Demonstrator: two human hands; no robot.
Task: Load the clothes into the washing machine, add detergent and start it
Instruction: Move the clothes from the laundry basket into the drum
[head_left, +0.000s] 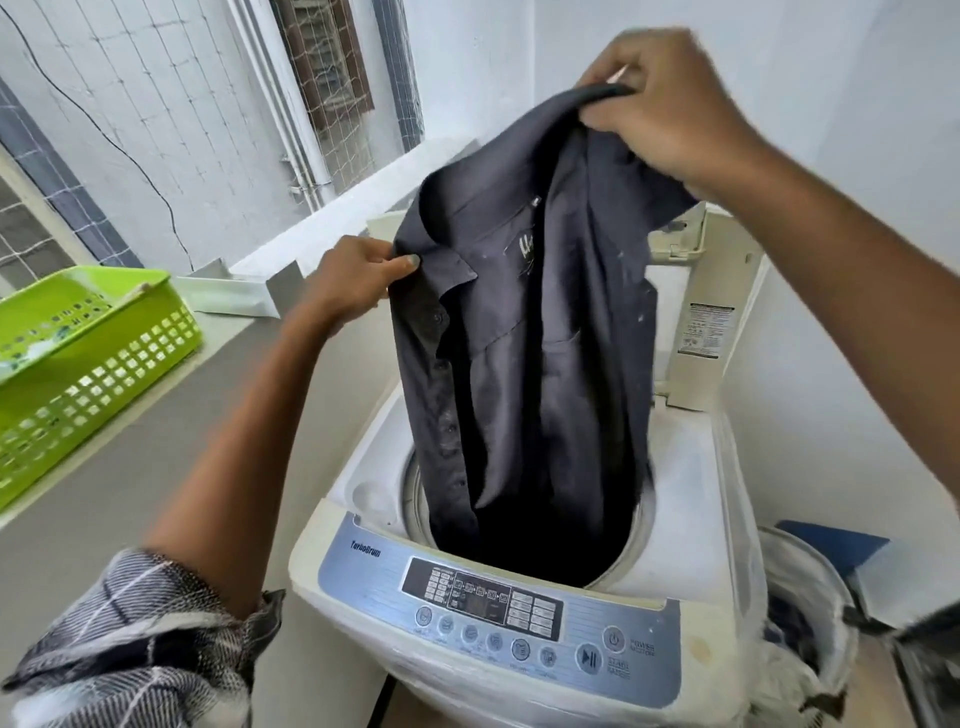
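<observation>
Up above the open washing machine (691, 499), a dark grey shirt (524, 332) hangs with its hem down inside the drum. Right hand (670, 109) grips the top edge, fingers curled; left hand (353, 280) pinches the collar. A green basket (104, 364) sits on the ledge to the left.

The left hand (358, 278) is raised above and to the left of the washing machine (691, 519), thumb and fingers pinching cloth, its forearm bare below a rolled checked sleeve (140, 639). The right hand (670, 106) is higher, above the machine's back, fingers curled in a grip, bare forearm sloping down to the right.
</observation>
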